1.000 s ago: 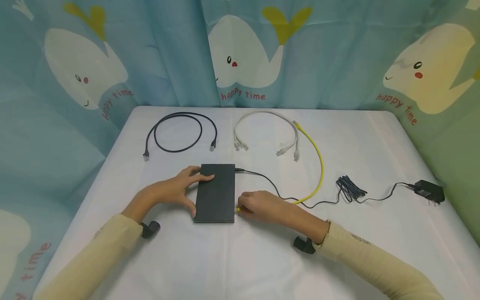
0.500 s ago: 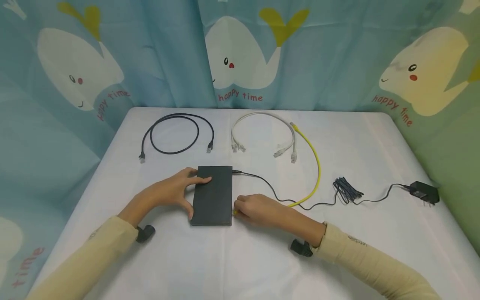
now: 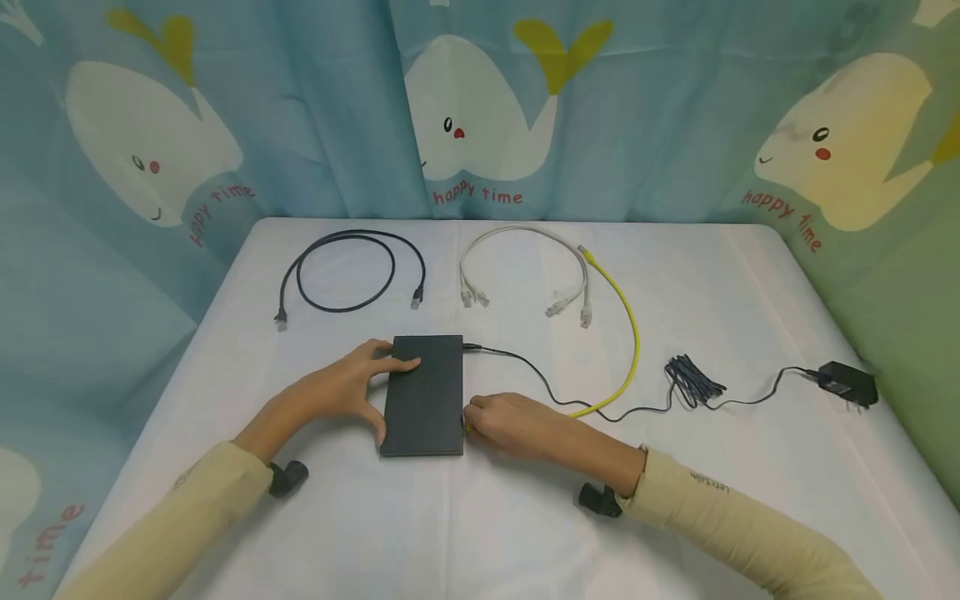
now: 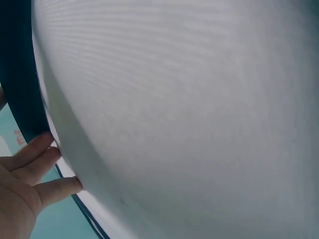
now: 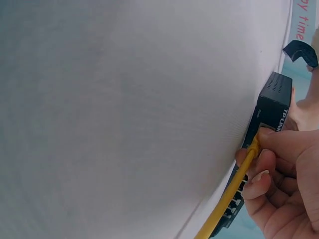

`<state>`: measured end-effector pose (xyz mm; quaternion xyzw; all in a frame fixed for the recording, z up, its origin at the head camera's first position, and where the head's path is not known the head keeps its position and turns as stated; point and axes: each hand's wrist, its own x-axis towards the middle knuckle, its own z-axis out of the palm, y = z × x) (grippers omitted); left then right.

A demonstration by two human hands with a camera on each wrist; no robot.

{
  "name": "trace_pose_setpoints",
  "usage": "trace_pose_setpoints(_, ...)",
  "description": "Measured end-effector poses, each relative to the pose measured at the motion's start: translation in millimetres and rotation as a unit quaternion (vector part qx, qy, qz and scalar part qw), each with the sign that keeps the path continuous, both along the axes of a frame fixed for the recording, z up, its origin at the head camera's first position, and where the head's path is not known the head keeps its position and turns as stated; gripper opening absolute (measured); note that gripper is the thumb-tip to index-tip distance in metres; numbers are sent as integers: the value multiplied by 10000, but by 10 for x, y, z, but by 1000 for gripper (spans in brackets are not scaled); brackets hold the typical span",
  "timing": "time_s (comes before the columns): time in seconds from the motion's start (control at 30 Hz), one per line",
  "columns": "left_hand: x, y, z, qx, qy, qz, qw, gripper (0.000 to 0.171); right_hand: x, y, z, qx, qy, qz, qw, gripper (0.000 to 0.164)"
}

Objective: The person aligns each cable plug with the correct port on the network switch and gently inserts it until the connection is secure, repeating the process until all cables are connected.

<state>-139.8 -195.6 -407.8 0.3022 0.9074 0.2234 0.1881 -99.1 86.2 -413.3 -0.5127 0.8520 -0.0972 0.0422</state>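
Observation:
A black network switch (image 3: 425, 400) lies flat on the white table, and the TP-LINK lettering on its port side (image 5: 271, 115) shows in the right wrist view. My left hand (image 3: 341, 387) holds the switch's left side, thumb at the near corner and a finger across the top; in its wrist view the left hand (image 4: 25, 184) is partly cut off. Between thumb and fingers, my right hand (image 3: 517, 425) pinches the plug end of a yellow network cable (image 5: 227, 199) at a port. The fingers hide how deep the plug sits. A thin black power cord (image 3: 517, 357) enters the same side.
A black network cable (image 3: 348, 310) lies coiled at the back left. White network cables (image 3: 525, 229) lie at the back middle, close to the yellow cable's far end. The power cord runs right through a tied bundle (image 3: 693, 379) to a black adapter (image 3: 847, 383).
My right hand has pressed slightly closer to the switch, and less of the yellow plug shows. The left hand keeps its hold. The whole head view has shifted a little.

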Motion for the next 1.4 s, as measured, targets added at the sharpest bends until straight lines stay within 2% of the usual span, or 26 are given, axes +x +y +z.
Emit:
trace_pose_setpoints(0.33,-15,19,4,134,8,-133,9998,109,32,4,1,422,607,64,9972,6)
trace_pose_setpoints(0.6,-25,33,32,163,-632,-133,9978,109,98,-12,24,655,1096,62,9918,10)
trace_pose_setpoints(0.83,-22,23,38,112,-869,-156,9960,110,109,-35,31,653,1040,-67,9924,7)
trace_pose_setpoints(1.1,-14,8,60,34,-951,-19,9955,111,80,-49,16,618,991,-164,9930,5)
trace_pose_setpoints(1.4,-2,-9,53,64,-957,-24,9954,111,91,-55,29,595,881,-296,9939,5)
